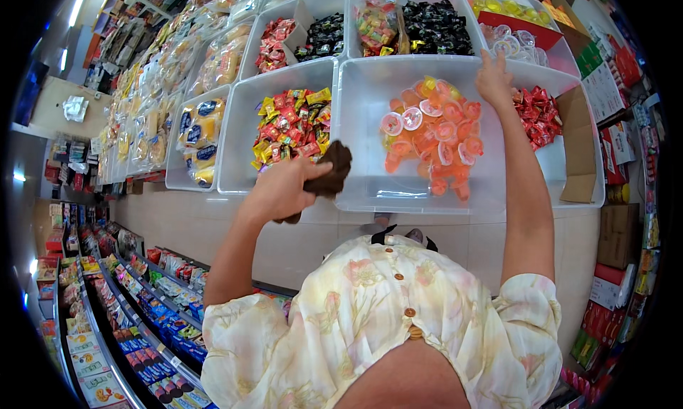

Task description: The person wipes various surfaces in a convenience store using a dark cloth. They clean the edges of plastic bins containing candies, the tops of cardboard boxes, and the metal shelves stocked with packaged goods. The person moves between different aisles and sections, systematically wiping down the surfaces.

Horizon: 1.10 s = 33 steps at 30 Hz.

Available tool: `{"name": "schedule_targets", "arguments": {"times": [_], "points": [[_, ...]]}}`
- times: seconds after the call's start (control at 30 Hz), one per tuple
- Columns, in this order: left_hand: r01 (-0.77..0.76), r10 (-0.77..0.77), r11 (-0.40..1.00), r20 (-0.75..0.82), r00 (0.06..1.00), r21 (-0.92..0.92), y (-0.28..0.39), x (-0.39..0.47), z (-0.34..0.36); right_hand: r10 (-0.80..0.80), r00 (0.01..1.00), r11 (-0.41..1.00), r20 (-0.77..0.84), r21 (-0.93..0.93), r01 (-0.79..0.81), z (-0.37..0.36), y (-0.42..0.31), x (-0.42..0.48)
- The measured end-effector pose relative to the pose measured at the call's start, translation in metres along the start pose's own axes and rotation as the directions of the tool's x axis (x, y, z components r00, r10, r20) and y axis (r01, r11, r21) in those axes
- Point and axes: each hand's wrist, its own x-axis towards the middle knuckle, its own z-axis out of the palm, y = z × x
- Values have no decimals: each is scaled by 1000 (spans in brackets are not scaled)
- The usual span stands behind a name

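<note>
My left hand [283,189] grips a crumpled dark brown cloth [332,168] above the front rim between two clear plastic bins. My right hand [494,80] rests its fingers at the far right rim of the bin of jelly cups, its thumb and fingertips partly hidden. Orange and pink jelly cups [435,126] are heaped in that wide bin [363,158], with bare plastic around them. To the left, another bin [240,120] holds red and yellow wrapped candies [291,120]. Right of my forearm lie red wrapped candies [535,115], next to a cardboard divider [579,147].
Farther back, bins hold black wrapped candies [437,27] and clear cups [512,43]. Packaged breads [200,136] fill bins at the left. Shelves of snack packets [160,323] stand behind me on the left; cartons [618,235] are stacked at the right. Tiled floor [176,217] shows below.
</note>
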Motion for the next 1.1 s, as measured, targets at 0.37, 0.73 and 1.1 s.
{"name": "schedule_targets", "arguments": {"times": [0.37, 0.73, 1.1], "points": [[-113, 43, 941, -216, 975, -320, -11, 21, -30, 79, 995, 997, 56, -4, -79, -17, -16, -10], [122, -121, 992, -48, 992, 23, -1, 27, -14, 79, 991, 996, 105, -45, -75, -19, -16, -7], [133, -169, 937, -86, 982, -324, -18, -87, -22, 13, 999, 999, 52, -32, -12, -14, -10, -5]]}}
